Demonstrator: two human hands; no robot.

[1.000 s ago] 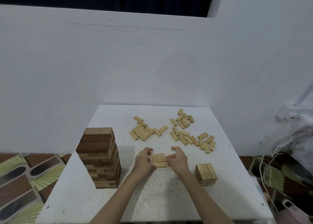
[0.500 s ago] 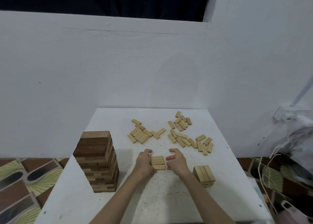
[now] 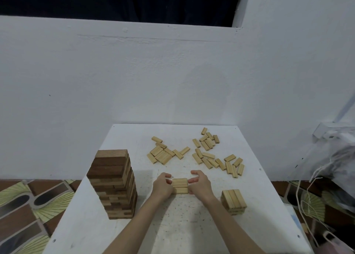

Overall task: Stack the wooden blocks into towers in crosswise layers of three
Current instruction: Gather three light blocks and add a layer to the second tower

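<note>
A row of three light wooden blocks [image 3: 180,185] lies side by side on the white table [image 3: 188,226], near its middle. My left hand [image 3: 162,186] grips the row's left ends and my right hand [image 3: 199,184] grips its right ends, squeezing the blocks together. A short stack of light blocks [image 3: 233,201], laid crosswise, stands to the right. A tall tower of dark and light blocks [image 3: 113,184] stands at the left. Several loose light blocks lie scattered in a left pile [image 3: 163,153] and a right pile [image 3: 215,155] further back.
A white wall [image 3: 172,80] rises just behind the table's far edge. A plastic bag with white cords [image 3: 330,167] sits off the table's right side. Patterned floor tiles [image 3: 25,205] show at the left.
Both hands stay on the row of three blocks. The view has tilted slightly, so everything sits a little lower in frame.
</note>
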